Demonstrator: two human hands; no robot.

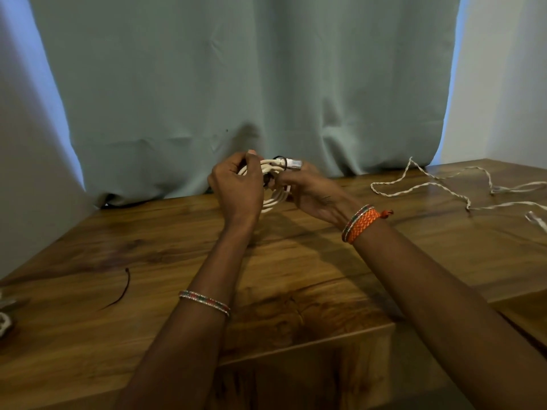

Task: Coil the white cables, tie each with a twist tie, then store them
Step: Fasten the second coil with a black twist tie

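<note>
White cable, wound into a small coil (273, 189), is held up between two bare hands just above the far part of a wooden table (296, 276), in front of a grey-green curtain (251, 84). Left hand (236, 184) has its fingers curled round the coil's left side; right hand (307, 190) grips the right side from below. A dark twist tie (279, 161) loops round the top of the coil beside a clear plug (294, 163) — whether it is fully twisted cannot be told. Another dark tie (122, 288) lies loose on the table to the left. At the right, an uncoiled white cable (444, 184) sprawls across the wood — well apart from the hands. Orange braided bracelet (359, 224) circles the right wrist.
</note>
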